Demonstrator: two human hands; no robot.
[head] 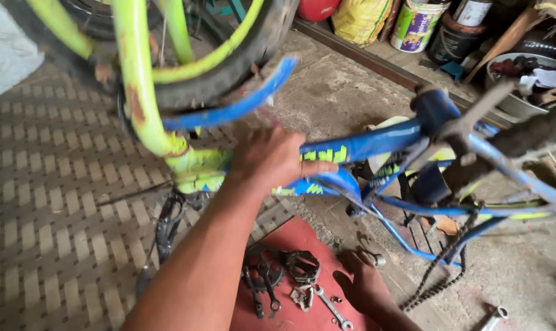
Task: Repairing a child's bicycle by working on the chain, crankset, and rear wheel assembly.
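Blue paint and yellow-green lettering mark the bicycle frame that lies tilted across the floor in front of me. My left hand is on its main tube, palm over the top, fingers curled round the far side and thumb along the near side, so I have a firm grip on it. My right hand is low down by the edge of the red mat, fingers half bent and spread, touching the ground beside a small metal socket; it grips nothing that I can see.

On the mat lie a chainring, a black pedal and a spanner, close together and just beside my right hand. A loose chain hangs off the frame and trails onto the concrete floor.

Along the back wall stand the containers: a white paint bucket with a coloured label, a dark tin next to it, contents hidden, and a grey metal basin filled with rags and scraps. A yellow sack sits left of the bucket.

A green bicycle with its tyre rises close over the blue frame, with a blue mudguard beneath the tyre, crowding my left hand. A patterned woven mat covers the floor to the left.
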